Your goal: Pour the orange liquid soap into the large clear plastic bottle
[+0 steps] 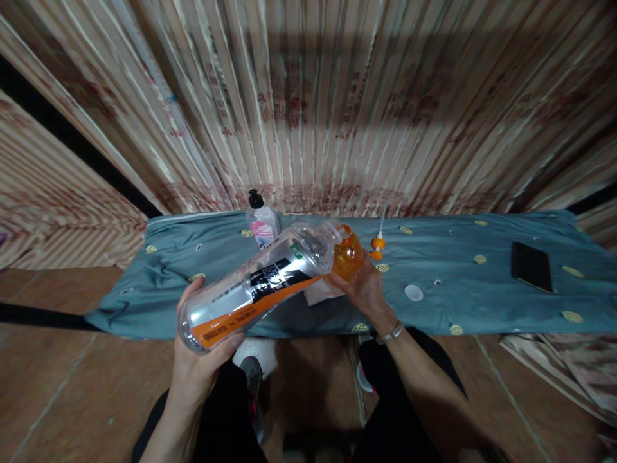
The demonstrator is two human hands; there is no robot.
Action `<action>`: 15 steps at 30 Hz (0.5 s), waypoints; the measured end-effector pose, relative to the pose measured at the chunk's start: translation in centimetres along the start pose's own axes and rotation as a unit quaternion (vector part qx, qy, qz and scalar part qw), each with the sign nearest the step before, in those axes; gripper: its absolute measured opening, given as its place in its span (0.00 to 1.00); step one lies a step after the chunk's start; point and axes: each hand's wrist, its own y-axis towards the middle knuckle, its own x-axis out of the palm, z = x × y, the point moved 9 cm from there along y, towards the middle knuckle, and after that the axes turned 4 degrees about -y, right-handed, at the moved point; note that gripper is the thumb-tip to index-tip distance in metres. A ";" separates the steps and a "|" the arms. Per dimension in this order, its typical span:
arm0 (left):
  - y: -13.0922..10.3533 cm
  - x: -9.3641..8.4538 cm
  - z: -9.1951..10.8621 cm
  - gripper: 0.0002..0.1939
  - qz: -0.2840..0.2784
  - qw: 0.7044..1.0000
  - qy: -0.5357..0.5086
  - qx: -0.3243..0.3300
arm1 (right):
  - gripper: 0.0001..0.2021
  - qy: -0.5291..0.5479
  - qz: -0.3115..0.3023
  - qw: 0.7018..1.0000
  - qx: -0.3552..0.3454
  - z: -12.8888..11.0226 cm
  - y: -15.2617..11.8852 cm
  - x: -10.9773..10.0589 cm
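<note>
My left hand (200, 357) is wrapped round the base of a large clear bottle (255, 286) with a silver, black and orange label. The bottle is tilted, its neck towards the right. In my right hand (364, 289) is a smaller orange bottle (348, 257), held at the large bottle's mouth; whether the two mouths touch I cannot tell. An orange pump top (378, 244) with a clear tube lies on the cloth just beyond my right hand. Behind the large bottle stands a clear pump bottle (263, 225) with a black top and pink label.
A teal patterned cloth (457, 276) covers the narrow table. On it are a white round lid (413, 292), a black flat object (531, 267) at the right, and something white (321, 294) under the bottles. A striped curtain (308, 116) hangs behind.
</note>
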 end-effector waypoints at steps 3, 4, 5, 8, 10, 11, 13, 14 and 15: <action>0.1 -0.2 -0.1 0.61 -0.002 1.000 0.013 0.005 | 0.42 -0.005 -0.003 1.000 -0.008 0.0 0.0 0.1; 0.1 -0.3 -0.1 0.60 0.000 1.000 0.014 0.007 | 0.42 -0.005 -0.002 1.000 -0.010 0.0 0.0 0.2; 0.2 -0.4 -0.1 0.60 0.002 1.000 0.011 0.009 | 0.42 -0.004 -0.001 1.000 -0.011 0.0 0.0 0.1; 0.2 -0.3 -0.2 0.60 0.004 1.000 -0.005 0.009 | 0.42 0.001 0.004 1.000 -0.013 0.1 0.0 0.1; 0.1 -0.2 -0.1 0.60 0.005 1.000 -0.012 0.008 | 0.42 0.000 0.006 1.000 -0.012 0.2 0.0 0.0; 0.1 -0.2 -0.1 0.60 0.006 1.000 -0.012 0.008 | 0.41 -0.001 0.006 1.000 -0.011 0.2 0.0 0.0; 0.0 -0.2 0.0 0.60 0.006 1.000 -0.010 0.008 | 0.41 0.000 0.002 1.000 -0.009 0.2 0.0 0.1; 0.0 -0.2 0.0 0.60 0.005 1.000 -0.009 0.008 | 0.41 0.001 -0.001 1.000 -0.008 0.2 0.0 0.1; 0.0 -0.2 0.0 0.60 0.003 1.000 -0.010 0.008 | 0.41 0.002 -0.004 1.000 -0.007 0.2 0.0 0.1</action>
